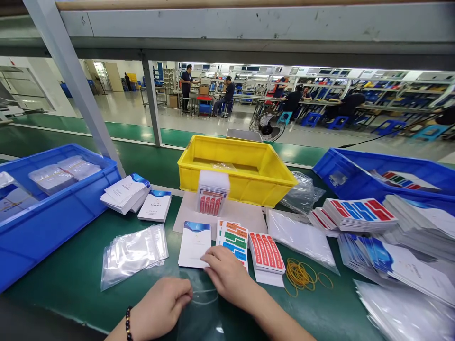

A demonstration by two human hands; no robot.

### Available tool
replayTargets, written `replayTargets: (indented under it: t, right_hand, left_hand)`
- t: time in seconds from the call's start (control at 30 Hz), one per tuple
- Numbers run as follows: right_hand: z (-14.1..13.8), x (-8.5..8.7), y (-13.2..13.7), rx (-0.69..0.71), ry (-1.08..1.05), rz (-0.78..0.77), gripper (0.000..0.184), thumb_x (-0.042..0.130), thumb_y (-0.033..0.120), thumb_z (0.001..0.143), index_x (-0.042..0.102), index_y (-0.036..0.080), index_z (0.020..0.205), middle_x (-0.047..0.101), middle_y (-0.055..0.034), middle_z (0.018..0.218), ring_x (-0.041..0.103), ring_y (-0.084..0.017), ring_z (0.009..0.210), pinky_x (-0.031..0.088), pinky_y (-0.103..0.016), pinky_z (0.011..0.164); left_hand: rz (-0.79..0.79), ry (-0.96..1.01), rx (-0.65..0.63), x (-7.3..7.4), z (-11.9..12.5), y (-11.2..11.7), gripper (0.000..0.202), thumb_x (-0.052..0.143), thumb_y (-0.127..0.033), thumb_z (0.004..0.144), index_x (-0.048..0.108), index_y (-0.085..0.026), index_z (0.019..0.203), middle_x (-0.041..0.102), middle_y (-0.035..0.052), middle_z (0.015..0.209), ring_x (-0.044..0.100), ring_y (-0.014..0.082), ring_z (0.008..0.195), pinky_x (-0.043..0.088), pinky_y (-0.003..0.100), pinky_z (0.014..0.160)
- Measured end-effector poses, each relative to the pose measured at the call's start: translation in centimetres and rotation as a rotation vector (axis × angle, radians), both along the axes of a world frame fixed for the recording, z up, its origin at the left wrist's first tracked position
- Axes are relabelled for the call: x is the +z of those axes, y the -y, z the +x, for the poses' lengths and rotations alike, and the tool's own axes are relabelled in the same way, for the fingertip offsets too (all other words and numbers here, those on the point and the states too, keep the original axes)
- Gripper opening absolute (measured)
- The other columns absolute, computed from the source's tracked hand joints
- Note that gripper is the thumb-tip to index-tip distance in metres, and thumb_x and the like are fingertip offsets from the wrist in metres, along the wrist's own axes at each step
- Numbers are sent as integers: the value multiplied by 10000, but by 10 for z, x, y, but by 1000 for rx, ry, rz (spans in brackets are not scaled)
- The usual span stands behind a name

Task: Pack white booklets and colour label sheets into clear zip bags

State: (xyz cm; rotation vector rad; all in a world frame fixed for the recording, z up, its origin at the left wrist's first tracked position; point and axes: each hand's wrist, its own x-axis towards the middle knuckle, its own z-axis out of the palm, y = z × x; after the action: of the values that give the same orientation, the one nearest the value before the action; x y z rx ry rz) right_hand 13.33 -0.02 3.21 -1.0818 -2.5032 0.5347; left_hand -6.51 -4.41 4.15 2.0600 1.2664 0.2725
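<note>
My left hand (165,303), a bead bracelet on its wrist, is closed at the left edge of a clear plastic bag (202,319) lying near the table's front. My right hand (229,274) has its thumb and fingers pinched at the lower right corner of a white booklet with a blue top band (194,244), on a stack. Beside that stack are sheets of coloured stickers (234,239) and a pile of red-striped sticker sheets (266,253). A wad of clear bags (137,251) lies to the left. Behind stands a bagged stack with red labels (212,194).
A yellow bin (234,177) stands at the back, between a blue bin (71,208) and another blue bin (359,177). Yellow rubber bands (300,274) lie to the right, near more booklets (419,270) and bags (401,308). A metal post (76,80) rises at left.
</note>
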Motion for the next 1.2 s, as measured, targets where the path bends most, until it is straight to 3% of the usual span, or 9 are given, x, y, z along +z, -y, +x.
replayTargets:
  t: [0.1, 0.23, 0.37, 0.5, 0.6, 0.73, 0.8, 1.03, 1.2]
  right_hand:
    - [-17, -18, -14, -20, 209, 143, 384, 557, 160, 723, 498, 146, 1102, 534, -130, 1027, 456, -263, 948, 330, -421, 855]
    - [-23, -29, -19, -1, 253, 162, 154, 501, 114, 720, 575, 148, 850, 553, -82, 827, 474, -209, 779, 358, -353, 741]
    - [-15, -16, -3, -8, 31, 228, 182, 417, 113, 785, 593, 157, 787, 541, -65, 760, 460, -174, 716, 338, -311, 667]
    - [-3, 7, 19, 192, -63, 179, 169, 439, 182, 817, 608, 184, 818, 569, -44, 776, 478, -154, 701, 342, -293, 656]
    - [17, 11, 9, 158, -93, 129, 158, 457, 205, 826, 613, 195, 849, 597, -38, 852, 516, -156, 780, 365, -289, 727]
    - [56, 0, -40, -438, 155, 131, 197, 474, 173, 811, 597, 160, 964, 590, -106, 994, 497, -233, 961, 340, -347, 828]
    - [72, -6, -61, -566, 275, 78, 205, 533, 181, 766, 597, 150, 959, 588, -119, 1005, 484, -271, 986, 320, -380, 836]
    - [78, -13, -78, -577, 262, 23, 134, 595, 190, 677, 576, 159, 806, 595, -93, 887, 493, -260, 912, 320, -330, 756]
    - [83, -7, -75, -552, 114, -22, 74, 472, 171, 782, 520, 184, 727, 597, -32, 728, 543, -175, 718, 364, -264, 651]
  left_hand:
    - [-73, 52, 43, -11, 2, 4, 237, 381, -88, 780, 591, -199, 776, 627, -1, 719, 543, 137, 675, 361, 214, 644]
    - [-183, 225, 184, -26, 2, 9, 260, 451, -299, 816, 592, -157, 651, 574, -5, 620, 499, 128, 614, 348, 213, 596]
    - [-513, 650, 465, -40, 6, 9, 524, 393, -605, 768, 599, -128, 705, 446, -40, 435, 394, 92, 398, 323, 202, 424]
    - [-919, 1077, 658, -37, 12, 3, 528, 469, -593, 742, 606, -115, 919, 612, 46, 574, 566, 162, 486, 428, 239, 422]
    - [-982, 1236, 638, -30, 16, 1, 325, 659, -352, 697, 642, -87, 884, 693, 112, 746, 646, 215, 688, 500, 291, 620]
    - [-1112, 1262, 466, -26, 22, 3, 304, 657, -293, 716, 663, -70, 923, 704, 154, 882, 652, 264, 825, 478, 353, 767]
    - [-1130, 1227, 339, -23, 27, 3, 346, 661, -309, 712, 661, -65, 958, 693, 167, 936, 645, 274, 867, 467, 352, 789]
    - [-1115, 1044, 50, 1, 62, -7, 410, 696, -345, 667, 660, -101, 995, 664, 153, 1036, 601, 288, 985, 396, 392, 909]
    - [-1158, 1038, 149, -14, 83, -16, 450, 747, -390, 564, 693, -48, 852, 697, 190, 893, 640, 307, 874, 404, 427, 887]
